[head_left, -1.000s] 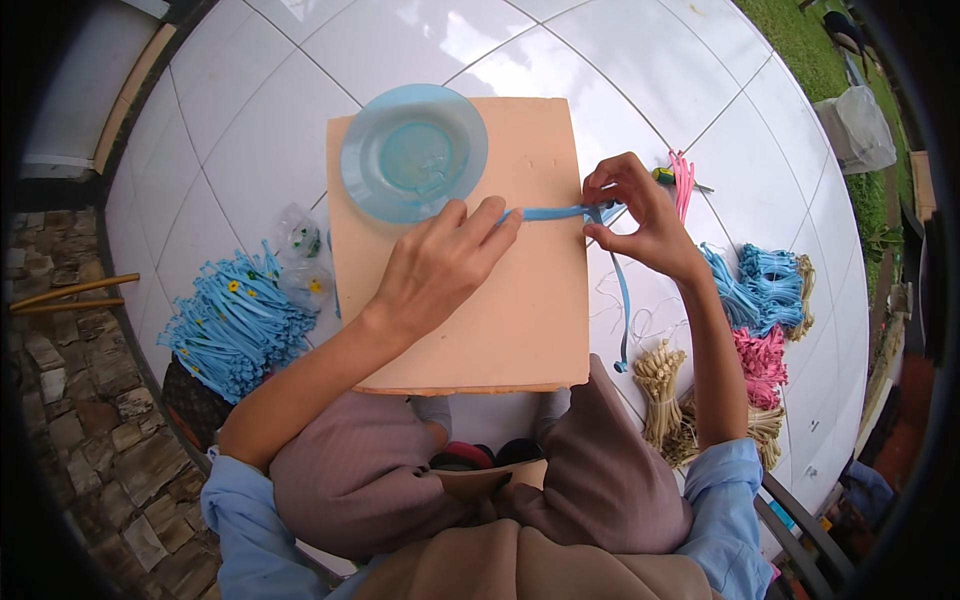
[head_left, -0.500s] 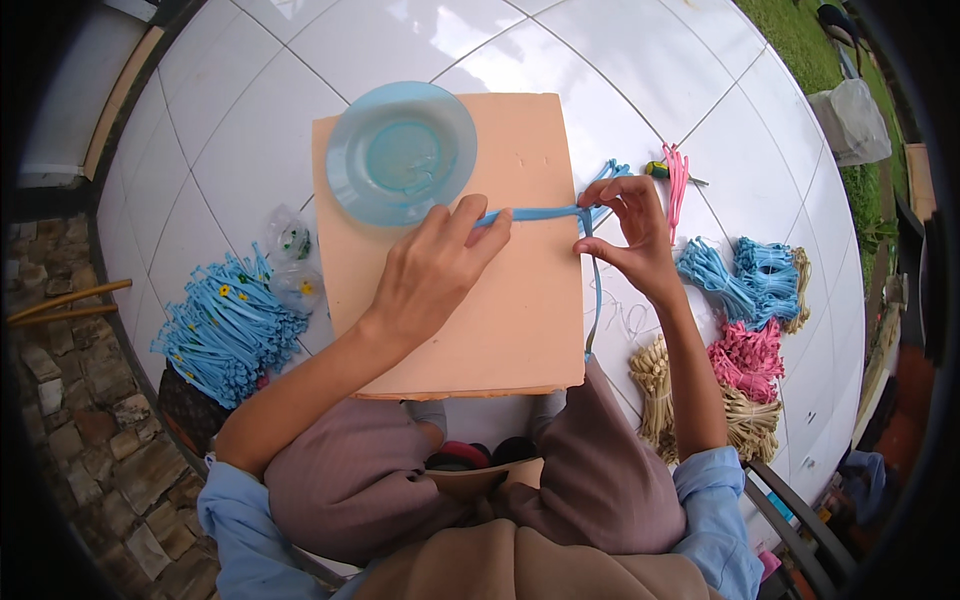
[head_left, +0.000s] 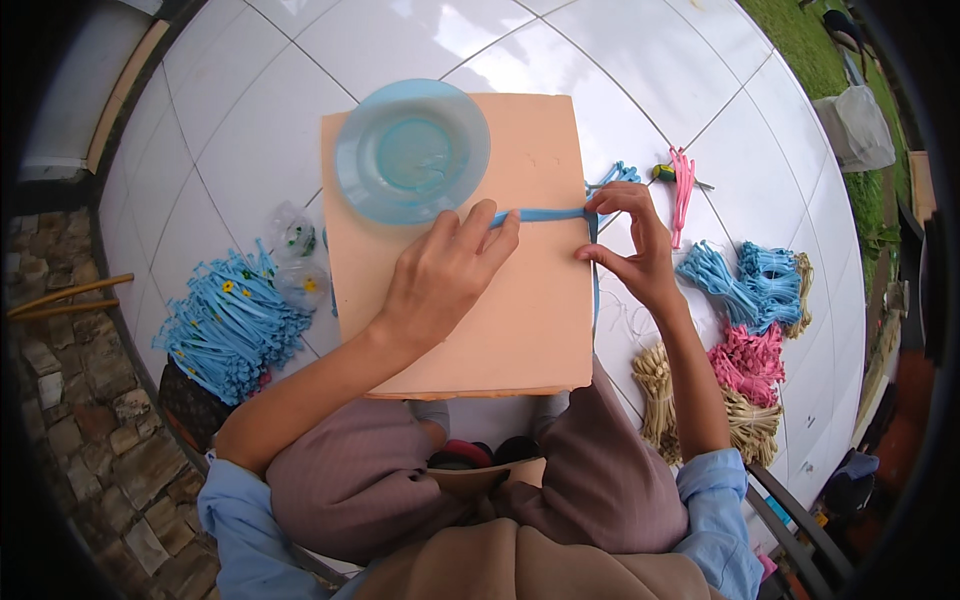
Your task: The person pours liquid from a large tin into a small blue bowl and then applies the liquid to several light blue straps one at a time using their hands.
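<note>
A narrow blue strip (head_left: 550,214) stretches across the upper right of a peach-coloured board (head_left: 470,330), which lies over my lap. My left hand (head_left: 445,270) rests on the board and pinches the strip's left part between thumb and fingers. At the board's right edge, the curled fingertips of my right hand (head_left: 635,240) grip the strip, with the thumb held apart below. From there the strip's loose length hangs down along the edge. A translucent blue plate (head_left: 362,150) sits at the board's upper left, just beyond my left hand.
To the left lie a heap of blue strip pieces (head_left: 235,320) with small yellow flowers and clear plastic bags (head_left: 300,280). On the right are blue bundles (head_left: 715,280), pink bundles (head_left: 745,360), beige bundles (head_left: 655,395), pink strips (head_left: 682,200) and a screwdriver (head_left: 663,173) on white tiles.
My right fingers have drawn in closer to the board's edge, and the strip's hanging part now lies nearer that edge. My left hand keeps its pinch. The whole view has shifted slightly.
</note>
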Action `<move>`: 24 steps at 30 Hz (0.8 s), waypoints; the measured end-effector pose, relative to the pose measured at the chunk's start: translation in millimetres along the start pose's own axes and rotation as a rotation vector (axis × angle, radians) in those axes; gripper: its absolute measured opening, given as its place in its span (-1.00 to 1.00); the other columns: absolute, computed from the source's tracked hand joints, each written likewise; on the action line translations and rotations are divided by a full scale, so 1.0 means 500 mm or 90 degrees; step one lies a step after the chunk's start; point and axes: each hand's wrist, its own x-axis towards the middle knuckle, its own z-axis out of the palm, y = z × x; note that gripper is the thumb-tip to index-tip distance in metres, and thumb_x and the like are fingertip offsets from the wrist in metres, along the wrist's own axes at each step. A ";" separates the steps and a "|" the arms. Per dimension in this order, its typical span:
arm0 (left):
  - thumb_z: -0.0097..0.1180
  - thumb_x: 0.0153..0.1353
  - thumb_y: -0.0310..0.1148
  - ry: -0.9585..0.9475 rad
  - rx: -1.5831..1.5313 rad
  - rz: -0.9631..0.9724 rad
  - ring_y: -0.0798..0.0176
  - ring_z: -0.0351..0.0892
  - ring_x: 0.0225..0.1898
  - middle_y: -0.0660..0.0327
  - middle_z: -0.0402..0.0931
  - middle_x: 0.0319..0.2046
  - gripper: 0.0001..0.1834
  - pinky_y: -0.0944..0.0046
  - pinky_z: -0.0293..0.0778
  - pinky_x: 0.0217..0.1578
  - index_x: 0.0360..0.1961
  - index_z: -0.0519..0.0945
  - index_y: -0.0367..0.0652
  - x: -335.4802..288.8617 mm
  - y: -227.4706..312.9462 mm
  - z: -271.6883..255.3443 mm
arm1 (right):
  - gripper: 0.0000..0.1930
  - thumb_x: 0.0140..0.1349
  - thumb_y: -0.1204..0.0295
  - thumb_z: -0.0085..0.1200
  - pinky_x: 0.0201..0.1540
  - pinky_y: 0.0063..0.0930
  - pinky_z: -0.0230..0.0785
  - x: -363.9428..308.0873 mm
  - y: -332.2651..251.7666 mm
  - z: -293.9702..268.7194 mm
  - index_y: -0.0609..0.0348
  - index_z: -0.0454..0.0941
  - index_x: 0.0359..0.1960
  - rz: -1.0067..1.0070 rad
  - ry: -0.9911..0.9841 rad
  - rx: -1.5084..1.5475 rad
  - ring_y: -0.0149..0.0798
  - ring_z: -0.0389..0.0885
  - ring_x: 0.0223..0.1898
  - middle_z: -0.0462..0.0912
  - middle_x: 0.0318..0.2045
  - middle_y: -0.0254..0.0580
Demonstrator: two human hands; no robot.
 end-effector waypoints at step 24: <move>0.06 -0.05 -0.56 -0.035 -0.011 0.003 0.25 0.44 -0.34 0.19 0.36 -0.19 -0.54 0.34 0.50 -0.40 -0.02 0.50 -0.17 -0.004 -0.007 -0.001 | -0.39 -0.08 0.62 0.09 -0.15 -0.36 0.44 0.029 -0.062 -0.004 -0.08 0.40 0.11 -0.169 -0.204 -0.479 -0.15 0.44 -0.16 0.42 -0.13 -0.20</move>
